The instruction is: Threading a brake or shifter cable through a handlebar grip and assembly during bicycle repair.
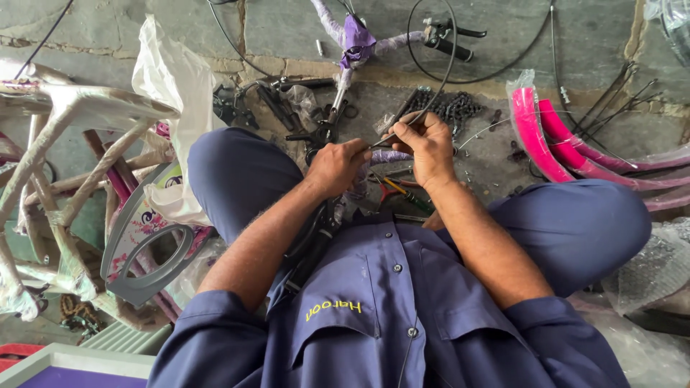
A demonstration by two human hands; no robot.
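Both hands are meeting above our lap: left hand (336,167) fingers are pinching one end of a thin cable (392,136), right hand (425,146) fingers are pinching it further along. Its long axis is running up-right, away from us, over the stone floor (589,36).

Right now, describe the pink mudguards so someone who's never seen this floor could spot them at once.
Start from the person's right knee in blue trousers and look just beyond it on the stone floor. The pink mudguards lie there as curved strips in clear plastic. They are bright pink, unlike the dark chain and black cables nearby.
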